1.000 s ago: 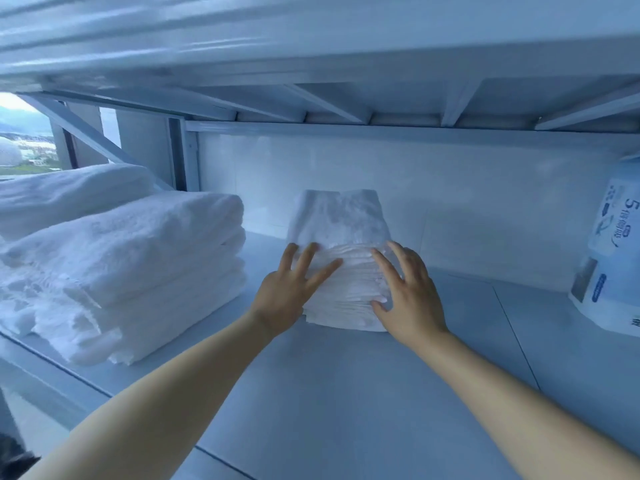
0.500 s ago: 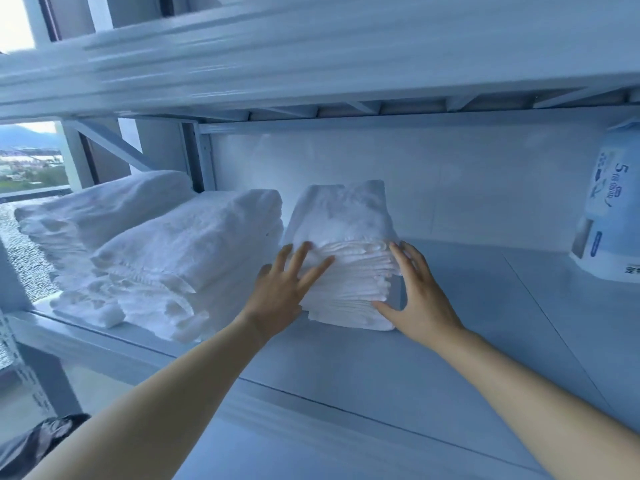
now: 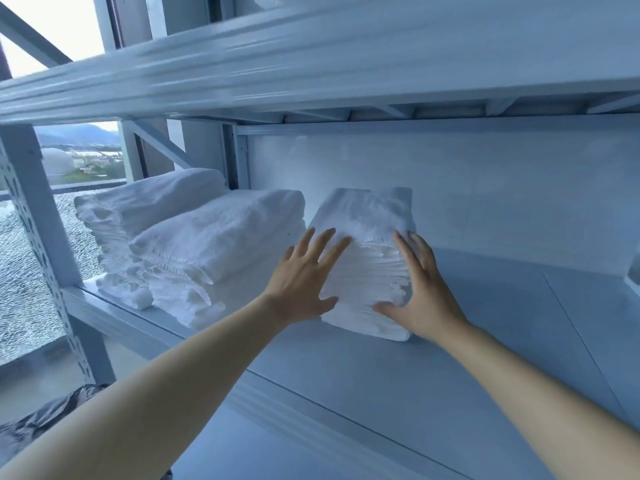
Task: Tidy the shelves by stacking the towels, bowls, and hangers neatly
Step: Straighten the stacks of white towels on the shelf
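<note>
**Head view: small towel stack being squared on the shelf**

The small towel stack (image 3: 367, 237) is seen on the shelf (image 3: 381, 393), toward its back edge and just right of the large towel pile (image 3: 221, 244). The left hand (image 3: 301, 282) is laid flat on the stack's front-left face, fingers straight and spread. Whether stack and pile touch is hidden behind it. The right hand (image 3: 422, 292) is pressed against the stack's right side, fingers straight, thumb low at the front. Nothing is grasped by either hand.

Step judged: towel stage, stack being squared beside the pile. Front layer edges are uneven. Even inward pressure from both palms is judged to be needed next, so that the layers are aligned without the stack being tipped. Bowls and hangers are not in view.
</note>
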A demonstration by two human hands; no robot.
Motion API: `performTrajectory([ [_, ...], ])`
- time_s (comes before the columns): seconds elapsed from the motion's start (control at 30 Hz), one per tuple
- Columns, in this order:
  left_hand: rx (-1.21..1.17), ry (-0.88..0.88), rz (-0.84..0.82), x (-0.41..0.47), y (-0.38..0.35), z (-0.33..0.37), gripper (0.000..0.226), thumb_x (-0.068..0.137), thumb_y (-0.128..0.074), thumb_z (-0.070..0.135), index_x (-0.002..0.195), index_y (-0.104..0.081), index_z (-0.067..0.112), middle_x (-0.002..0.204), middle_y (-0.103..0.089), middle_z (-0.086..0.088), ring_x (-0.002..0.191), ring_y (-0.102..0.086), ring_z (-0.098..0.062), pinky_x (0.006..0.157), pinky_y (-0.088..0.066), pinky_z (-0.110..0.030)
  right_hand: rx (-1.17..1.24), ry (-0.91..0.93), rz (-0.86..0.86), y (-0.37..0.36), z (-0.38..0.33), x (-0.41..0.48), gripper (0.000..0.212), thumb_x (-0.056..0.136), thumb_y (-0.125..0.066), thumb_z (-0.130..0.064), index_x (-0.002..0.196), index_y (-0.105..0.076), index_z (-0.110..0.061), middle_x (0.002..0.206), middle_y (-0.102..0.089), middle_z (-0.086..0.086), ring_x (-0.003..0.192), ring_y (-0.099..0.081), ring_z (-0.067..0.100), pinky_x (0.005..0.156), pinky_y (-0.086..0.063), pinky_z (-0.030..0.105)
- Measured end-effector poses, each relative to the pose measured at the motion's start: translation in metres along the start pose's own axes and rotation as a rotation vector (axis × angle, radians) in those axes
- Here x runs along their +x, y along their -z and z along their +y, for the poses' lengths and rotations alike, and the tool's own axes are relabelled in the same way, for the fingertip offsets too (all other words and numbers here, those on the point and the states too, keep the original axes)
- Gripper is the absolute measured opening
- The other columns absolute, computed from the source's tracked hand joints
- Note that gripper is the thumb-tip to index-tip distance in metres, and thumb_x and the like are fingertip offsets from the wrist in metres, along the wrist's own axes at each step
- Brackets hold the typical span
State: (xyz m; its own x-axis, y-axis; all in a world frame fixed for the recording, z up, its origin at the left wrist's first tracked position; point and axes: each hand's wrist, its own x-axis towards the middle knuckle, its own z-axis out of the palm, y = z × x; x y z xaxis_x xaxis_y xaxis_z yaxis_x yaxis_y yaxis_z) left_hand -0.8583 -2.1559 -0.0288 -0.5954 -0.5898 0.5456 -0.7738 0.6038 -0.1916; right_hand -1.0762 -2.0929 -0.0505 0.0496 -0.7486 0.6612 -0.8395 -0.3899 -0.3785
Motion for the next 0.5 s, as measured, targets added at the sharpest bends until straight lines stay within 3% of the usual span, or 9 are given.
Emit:
performTrajectory([
  [0.07, 0.009, 0.011, -0.005, 0.006, 0.002, 0.006, 0.105, 0.073, -0.067, 0.050, 0.146, 0.007, 0.034, 0.156, 0.000, 0.003, 0.143, -0.001, -0.029, 0.111, -0.025, -0.048, 0.048, 0.016, -0.016, -0.002, 0.001, 0.005, 0.116, 0.060, -0.084, -0.036, 0.133, 0.002, -0.061, 0.151, 0.005, -0.017, 0.120, -0.024, -0.010, 0.078, -0.038, 0.010],
  [0.17, 0.082, 0.020, -0.027, 0.019, 0.004, 0.014, 0.112, 0.069, -0.071, 0.047, 0.145, 0.010, 0.033, 0.156, 0.004, 0.002, 0.143, 0.002, -0.030, 0.112, -0.019, -0.056, 0.108, 0.054, -0.018, -0.008, 0.005, 0.009, 0.115, 0.059, -0.084, -0.035, 0.133, 0.000, -0.061, 0.150, 0.008, -0.017, 0.136, -0.017, 0.002, 0.088, -0.041, 0.021],
  [0.23, 0.108, 0.027, -0.072, 0.025, 0.001, 0.019, 0.117, 0.067, -0.074, 0.044, 0.145, 0.013, 0.032, 0.156, 0.008, 0.001, 0.143, 0.002, -0.030, 0.110, -0.016, -0.060, 0.121, 0.052, -0.052, -0.010, 0.011, 0.009, 0.119, 0.056, -0.086, -0.038, 0.132, 0.002, -0.063, 0.148, 0.012, -0.024, 0.137, -0.011, -0.001, 0.093, -0.039, 0.026],
  [0.3, 0.150, 0.021, -0.129, 0.028, -0.004, 0.021, 0.125, 0.065, -0.075, 0.040, 0.142, 0.023, 0.029, 0.154, 0.012, -0.001, 0.142, 0.000, -0.031, 0.108, -0.021, -0.058, 0.131, 0.040, -0.103, -0.009, 0.018, 0.008, 0.125, 0.051, -0.088, -0.039, 0.132, 0.004, -0.065, 0.144, 0.018, -0.031, 0.131, -0.008, -0.012, 0.090, -0.037, 0.018],
  [0.4, 0.272, -0.006, -0.174, 0.028, -0.010, 0.018, 0.138, 0.062, -0.076, 0.036, 0.132, 0.042, 0.027, 0.153, 0.019, -0.004, 0.141, 0.002, -0.033, 0.105, -0.026, -0.054, 0.126, 0.057, -0.136, -0.010, 0.027, 0.008, 0.125, 0.046, -0.088, -0.039, 0.131, 0.000, -0.065, 0.142, 0.022, -0.033, 0.124, -0.001, -0.026, 0.077, -0.031, -0.005],
  [0.5, 0.304, 0.002, -0.151, 0.026, -0.013, 0.017, 0.142, 0.062, -0.078, 0.039, 0.126, 0.048, 0.025, 0.153, 0.016, -0.005, 0.141, -0.002, -0.033, 0.104, -0.028, -0.053, 0.173, 0.054, -0.108, -0.015, 0.028, 0.009, 0.112, 0.048, -0.086, -0.036, 0.127, -0.012, -0.065, 0.144, 0.015, -0.031, 0.125, -0.015, -0.020, 0.077, -0.035, -0.004],
])
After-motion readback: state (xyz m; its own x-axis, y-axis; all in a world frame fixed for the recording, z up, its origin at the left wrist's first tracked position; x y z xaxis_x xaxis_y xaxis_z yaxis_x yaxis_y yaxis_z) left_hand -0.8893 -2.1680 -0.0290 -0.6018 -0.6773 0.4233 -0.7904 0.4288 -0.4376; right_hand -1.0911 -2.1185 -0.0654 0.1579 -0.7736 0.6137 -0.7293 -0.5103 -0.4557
